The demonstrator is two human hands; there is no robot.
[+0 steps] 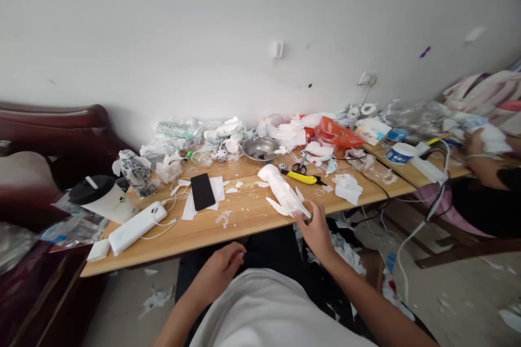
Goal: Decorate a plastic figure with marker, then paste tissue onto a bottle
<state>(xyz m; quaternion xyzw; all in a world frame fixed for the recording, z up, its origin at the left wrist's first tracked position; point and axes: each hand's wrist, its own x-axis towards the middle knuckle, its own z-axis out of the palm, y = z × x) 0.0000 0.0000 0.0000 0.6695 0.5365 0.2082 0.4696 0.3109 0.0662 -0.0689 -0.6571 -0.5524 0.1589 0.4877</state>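
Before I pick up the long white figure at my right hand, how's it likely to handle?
The white figure is probably light, as its surface looks papery. The thin flaps sticking out at its sides might bend or tear if squeezed. Its rounded body could roll slightly, though those flaps may steady it.

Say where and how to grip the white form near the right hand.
Probably by the rounded far end of the white form, from the left: flaps jut out nearer the right hand, and the yellow tool lies close on the right.
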